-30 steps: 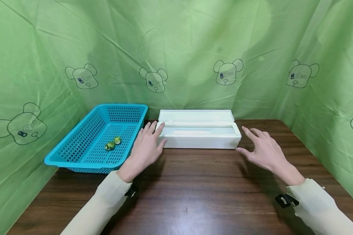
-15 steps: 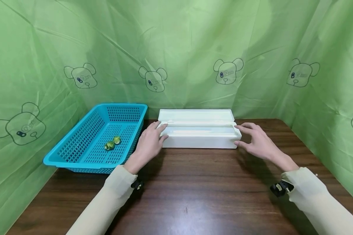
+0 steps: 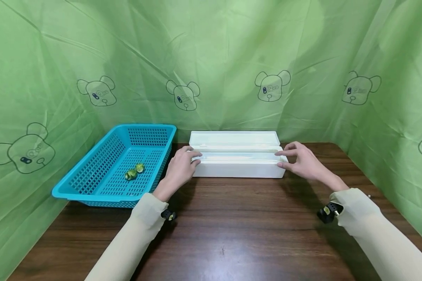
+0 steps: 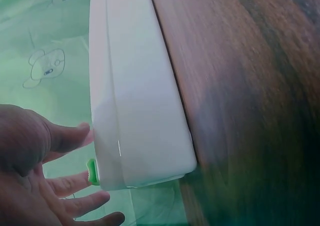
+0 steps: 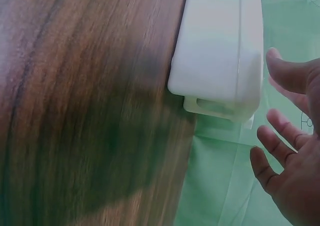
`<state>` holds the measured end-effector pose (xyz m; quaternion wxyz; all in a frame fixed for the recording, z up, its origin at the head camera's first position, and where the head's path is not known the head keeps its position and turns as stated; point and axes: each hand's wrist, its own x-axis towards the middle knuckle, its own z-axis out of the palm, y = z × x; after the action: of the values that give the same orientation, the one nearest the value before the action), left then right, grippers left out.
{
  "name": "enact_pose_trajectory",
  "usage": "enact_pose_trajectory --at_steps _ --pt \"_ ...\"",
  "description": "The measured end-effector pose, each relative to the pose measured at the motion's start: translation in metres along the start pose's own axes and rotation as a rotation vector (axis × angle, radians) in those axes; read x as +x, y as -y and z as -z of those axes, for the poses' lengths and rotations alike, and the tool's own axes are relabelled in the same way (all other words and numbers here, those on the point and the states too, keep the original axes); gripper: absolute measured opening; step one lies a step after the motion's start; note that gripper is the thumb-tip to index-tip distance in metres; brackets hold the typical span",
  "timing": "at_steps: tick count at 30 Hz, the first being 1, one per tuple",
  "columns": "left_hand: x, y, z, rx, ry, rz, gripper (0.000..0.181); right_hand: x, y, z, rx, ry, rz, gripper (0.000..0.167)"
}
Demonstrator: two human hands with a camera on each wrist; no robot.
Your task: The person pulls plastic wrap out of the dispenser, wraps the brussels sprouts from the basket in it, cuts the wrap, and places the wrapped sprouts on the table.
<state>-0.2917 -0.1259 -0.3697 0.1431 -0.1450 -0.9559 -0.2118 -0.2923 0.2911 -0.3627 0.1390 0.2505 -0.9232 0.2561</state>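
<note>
A long white box (image 3: 239,169) lies on the table with its hinged lid (image 3: 234,138) tipped back. A pale, shiny roll-like surface (image 3: 236,156) shows inside; its kind is unclear. My left hand (image 3: 180,166) is at the box's left end, thumb and index finger spread at the front rim. At the right end my right hand (image 3: 304,162) reaches over the rim, index above and thumb lower, with a gap between them. Both wrist views show extended fingers; whether the fingertips touch the box is hard to tell. A small green piece (image 4: 92,172) sits on the left end.
A blue perforated basket (image 3: 102,198) stands left of the box, close to my left forearm. Two small green sprout-like vegetables (image 3: 131,174) lie in it. The dark wooden table (image 3: 232,230) stretches in front; a green curtain (image 3: 225,78) hangs behind and along both sides.
My right hand has moved left from beside the box to over its right end. My left hand has shifted slightly right along its end. Box and basket stay in place.
</note>
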Motion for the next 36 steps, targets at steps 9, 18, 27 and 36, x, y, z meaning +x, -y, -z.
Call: enact_pose_trajectory --at_steps 9,18,27,36 --pt "0.007 -0.003 -0.001 -0.01 -0.007 0.019 0.015 0.005 0.0 -0.001 0.009 0.055 -0.044 0.026" --pt "0.016 -0.003 -0.003 -0.038 -0.032 0.057 0.014 0.014 -0.002 0.0 0.081 0.055 -0.127 0.014" --pt "0.023 -0.005 -0.005 -0.044 -0.032 0.069 0.016 0.025 -0.003 -0.003 0.087 0.015 -0.135 0.014" --pt "0.03 -0.004 -0.005 -0.041 -0.007 0.097 0.021 0.031 -0.001 -0.008 0.13 -0.009 -0.175 0.018"
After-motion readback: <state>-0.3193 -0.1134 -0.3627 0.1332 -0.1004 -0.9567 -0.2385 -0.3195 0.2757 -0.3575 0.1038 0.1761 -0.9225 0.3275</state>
